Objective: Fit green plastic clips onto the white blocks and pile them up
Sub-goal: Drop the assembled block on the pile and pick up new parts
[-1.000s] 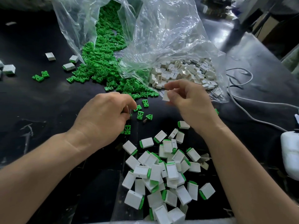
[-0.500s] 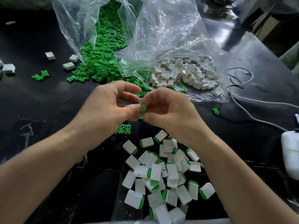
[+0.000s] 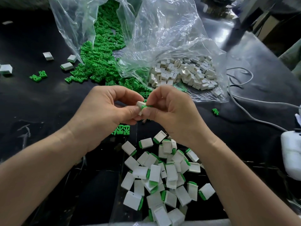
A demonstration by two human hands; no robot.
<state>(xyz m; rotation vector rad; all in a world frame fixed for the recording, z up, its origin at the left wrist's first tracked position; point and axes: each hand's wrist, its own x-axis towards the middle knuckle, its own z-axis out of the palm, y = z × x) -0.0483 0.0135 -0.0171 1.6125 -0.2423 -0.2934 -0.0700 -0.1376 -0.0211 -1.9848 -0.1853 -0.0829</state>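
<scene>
Block [image 3: 139, 106] now shows against clip [image 3: 145, 106]; my left hand [image 3: 104, 111] pinches block, right hand [image 3: 174, 113] pinches clip; push straight, no tilt

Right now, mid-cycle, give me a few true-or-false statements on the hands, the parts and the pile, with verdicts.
1. The left hand and right hand meet on one white block with a green clip at its edge. True.
2. The finished pile lies beyond the bags. False: it lies near the person, between the forearms.
3. A heap of clips spills from a clear bag onto the table. True.
4. The bare blocks sit in a cardboard box. False: they lie inside a second clear bag.
</scene>
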